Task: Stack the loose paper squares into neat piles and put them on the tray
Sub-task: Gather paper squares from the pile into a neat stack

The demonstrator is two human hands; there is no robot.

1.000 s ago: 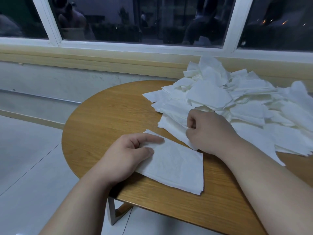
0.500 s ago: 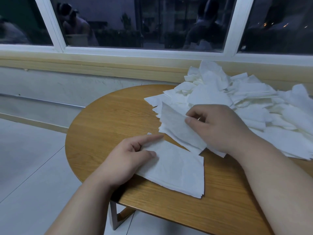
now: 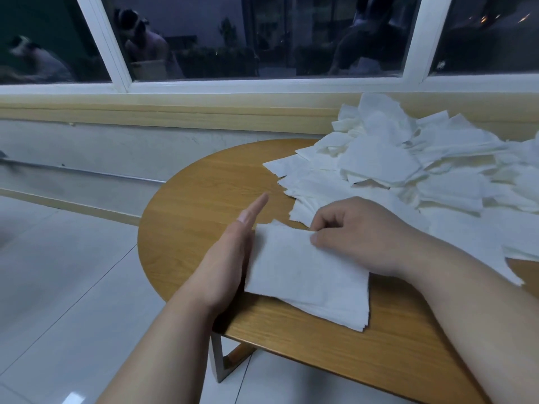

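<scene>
A small pile of white paper squares (image 3: 309, 282) lies near the front edge of the round wooden table (image 3: 210, 193). My left hand (image 3: 230, 258) is flat and on edge, fingers straight, pressed against the pile's left side. My right hand (image 3: 358, 231) rests on the pile's far right corner, thumb and fingers pinching the top square there. A big loose heap of white paper squares (image 3: 408, 176) covers the table's right and far side. No tray is in view.
The table stands against a wall under a window with white frames (image 3: 262, 86). Pale floor tiles (image 3: 58, 287) lie to the left and below. A metal table leg (image 3: 218, 363) shows under the front edge.
My right hand lifted a square from the heap and brought it down onto the small pile. My left hand let go of the pile's corner and straightened against its left edge.
</scene>
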